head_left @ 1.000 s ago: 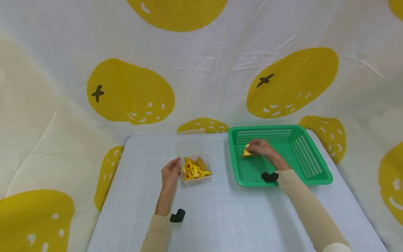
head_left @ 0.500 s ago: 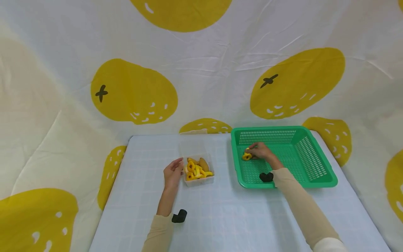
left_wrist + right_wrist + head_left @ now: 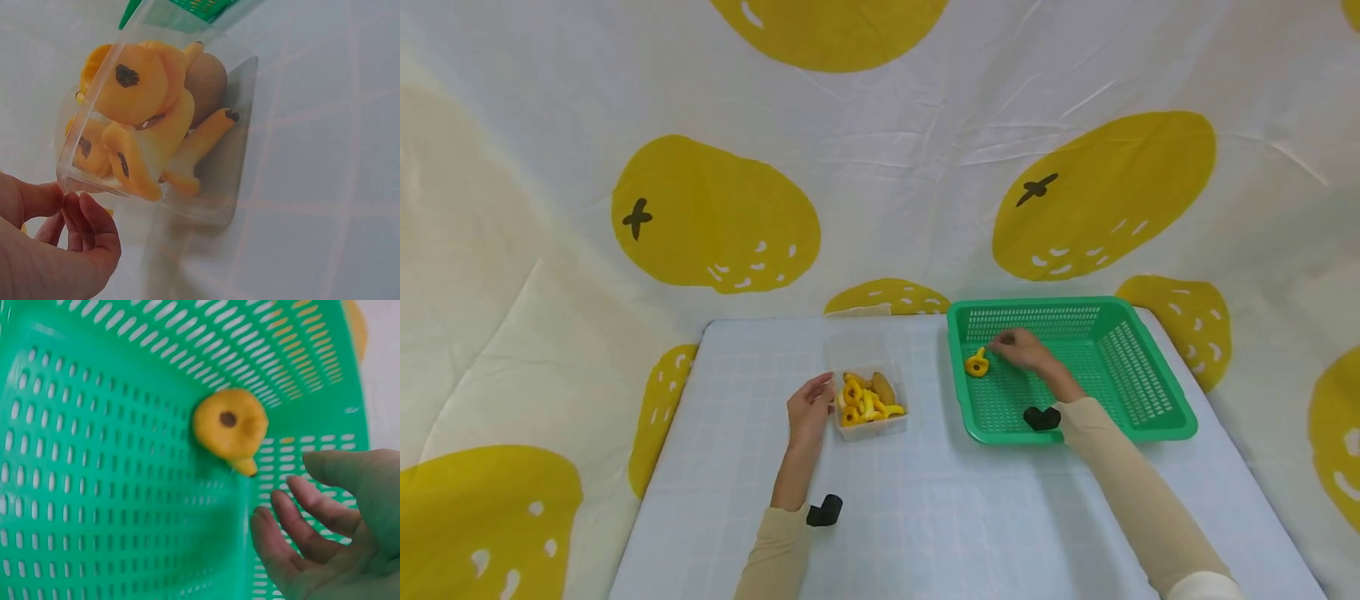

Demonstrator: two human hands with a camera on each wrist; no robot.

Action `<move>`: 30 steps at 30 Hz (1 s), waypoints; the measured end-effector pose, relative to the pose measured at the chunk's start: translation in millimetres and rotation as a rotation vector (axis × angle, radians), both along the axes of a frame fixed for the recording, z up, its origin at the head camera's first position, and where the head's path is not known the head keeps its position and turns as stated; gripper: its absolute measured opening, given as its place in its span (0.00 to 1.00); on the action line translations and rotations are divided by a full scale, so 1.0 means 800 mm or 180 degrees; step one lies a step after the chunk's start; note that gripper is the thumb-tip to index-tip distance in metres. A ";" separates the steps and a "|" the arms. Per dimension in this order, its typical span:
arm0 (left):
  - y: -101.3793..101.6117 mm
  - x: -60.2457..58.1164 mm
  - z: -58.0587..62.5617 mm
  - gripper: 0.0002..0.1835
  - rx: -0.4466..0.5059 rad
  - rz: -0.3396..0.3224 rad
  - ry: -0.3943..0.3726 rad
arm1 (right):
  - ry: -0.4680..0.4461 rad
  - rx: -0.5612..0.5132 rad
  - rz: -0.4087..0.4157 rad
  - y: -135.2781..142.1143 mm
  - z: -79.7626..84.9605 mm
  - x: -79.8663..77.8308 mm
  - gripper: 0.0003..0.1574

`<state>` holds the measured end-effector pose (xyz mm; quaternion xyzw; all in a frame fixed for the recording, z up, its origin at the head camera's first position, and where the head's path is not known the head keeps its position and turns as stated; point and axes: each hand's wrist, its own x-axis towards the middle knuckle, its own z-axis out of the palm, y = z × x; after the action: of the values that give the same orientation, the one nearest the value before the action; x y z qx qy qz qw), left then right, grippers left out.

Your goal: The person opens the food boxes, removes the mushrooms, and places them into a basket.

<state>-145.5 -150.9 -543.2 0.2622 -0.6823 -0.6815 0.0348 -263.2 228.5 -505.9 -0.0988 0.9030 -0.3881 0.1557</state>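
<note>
A yellow trumpet-shaped mushroom [image 3: 977,365] with a dark centre lies in the left part of the green basket [image 3: 125,506]. Just to its right, my right hand [image 3: 1024,350] hovers inside the basket, holding nothing. The right wrist view shows a gap between its fingertips [image 3: 279,499] and the mushroom. On the left, a clear plastic box [image 3: 871,430] holds several yellow mushrooms [image 3: 140,81] and a brown, rounded piece [image 3: 207,87]. My left hand [image 3: 808,410] pinches the box's left edge between thumb and fingers.
The box's clear lid [image 3: 856,346] stands folded back behind it. Pale checked cloth [image 3: 917,500] covers the table. A light fabric backdrop [image 3: 895,208] with large yellow fruit prints rises behind and at both sides.
My right hand has let go of the yellow mushroom, which now lies in the basket, and has drawn slightly away to the right. My left hand stays at the box.
</note>
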 end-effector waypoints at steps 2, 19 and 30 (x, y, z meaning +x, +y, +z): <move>-0.001 0.000 0.000 0.15 -0.0006 0.0000 0.0018 | 0.0071 -0.0106 0.0061 -0.001 0.006 0.003 0.24; 0.001 -0.002 -0.001 0.16 0.0053 0.0017 -0.0002 | 0.0344 -0.0916 0.0045 -0.039 0.026 0.040 0.18; 0.001 -0.001 -0.001 0.16 0.0071 -0.0007 -0.0027 | 0.0607 -0.0993 -0.0008 -0.080 0.029 0.060 0.14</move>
<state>-146.0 -150.4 -543.9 0.2647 -0.6751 -0.6880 0.0281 -214.9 164.5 -482.6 -0.1569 0.8426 -0.5125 0.0517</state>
